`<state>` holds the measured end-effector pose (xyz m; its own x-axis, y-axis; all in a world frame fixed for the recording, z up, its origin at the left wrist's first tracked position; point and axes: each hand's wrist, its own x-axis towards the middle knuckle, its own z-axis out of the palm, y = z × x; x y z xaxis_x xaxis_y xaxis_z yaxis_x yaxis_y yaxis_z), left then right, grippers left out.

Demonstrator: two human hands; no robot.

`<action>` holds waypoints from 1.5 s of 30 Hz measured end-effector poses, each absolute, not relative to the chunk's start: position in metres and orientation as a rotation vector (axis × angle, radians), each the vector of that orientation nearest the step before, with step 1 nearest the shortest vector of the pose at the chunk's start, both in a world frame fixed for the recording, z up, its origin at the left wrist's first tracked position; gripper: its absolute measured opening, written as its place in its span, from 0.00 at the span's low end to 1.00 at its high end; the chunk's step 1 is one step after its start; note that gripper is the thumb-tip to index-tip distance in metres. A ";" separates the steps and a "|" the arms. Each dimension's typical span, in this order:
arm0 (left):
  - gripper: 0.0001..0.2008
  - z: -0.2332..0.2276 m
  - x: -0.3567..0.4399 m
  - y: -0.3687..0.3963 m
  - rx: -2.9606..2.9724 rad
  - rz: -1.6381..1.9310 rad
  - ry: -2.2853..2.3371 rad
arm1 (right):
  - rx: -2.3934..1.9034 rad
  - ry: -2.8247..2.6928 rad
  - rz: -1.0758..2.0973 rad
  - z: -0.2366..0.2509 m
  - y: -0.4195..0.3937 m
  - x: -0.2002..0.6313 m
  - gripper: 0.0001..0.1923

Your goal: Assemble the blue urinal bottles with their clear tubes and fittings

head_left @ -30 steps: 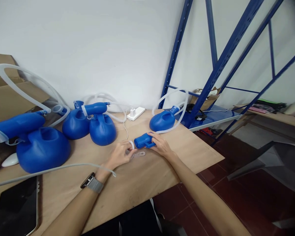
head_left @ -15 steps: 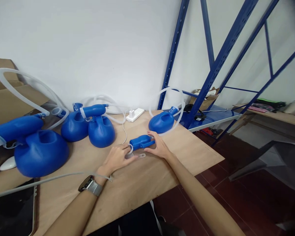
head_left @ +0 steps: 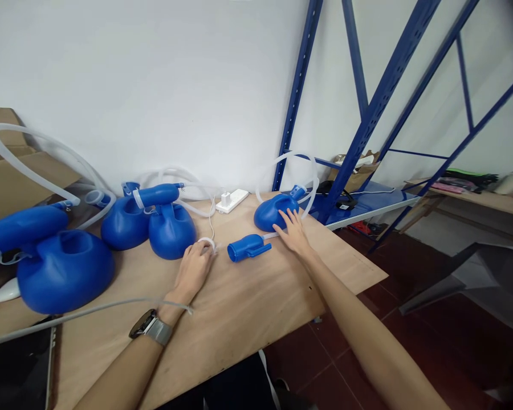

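Both hands have let go of the nozzle [head_left: 248, 248], which now lies free on the table [head_left: 256, 307], long axis from 9 to 3 o'clock. The right hand [head_left: 294, 234], fingers spread, sits at its 2 o'clock, nearer; the left hand [head_left: 195, 267] pinches a white ring [head_left: 206, 242] at its 9 o'clock.
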<state>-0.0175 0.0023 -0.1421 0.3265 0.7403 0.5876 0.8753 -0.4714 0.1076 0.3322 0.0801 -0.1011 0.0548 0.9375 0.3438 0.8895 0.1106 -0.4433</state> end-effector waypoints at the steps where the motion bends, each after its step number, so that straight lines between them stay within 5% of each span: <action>1: 0.14 -0.142 -0.017 0.001 -2.318 -0.823 -1.513 | -1.757 -1.853 0.090 -0.101 0.080 0.335 0.42; 14: 0.17 -0.147 -0.016 -0.002 -2.362 -0.847 -1.702 | -1.761 -2.110 -0.077 -0.092 0.111 0.342 0.59; 29: 0.27 -0.144 -0.014 -0.001 -2.261 -0.977 -1.832 | -1.807 -2.195 -0.148 -0.037 0.045 0.238 0.41; 38: 0.31 -0.148 -0.012 -0.002 -2.347 -1.035 -1.726 | -1.838 -2.297 -0.190 0.026 0.078 0.311 0.30; 45: 0.28 -0.123 0.003 0.002 -2.449 -1.121 -1.546 | -1.768 -2.478 -0.115 0.016 0.080 0.328 0.38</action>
<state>0.0028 0.0016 -0.1228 0.2441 0.7720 0.5868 0.7980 -0.5038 0.3308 0.3278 0.0798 0.0163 -0.3231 0.9385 0.1213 0.9457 0.3249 0.0057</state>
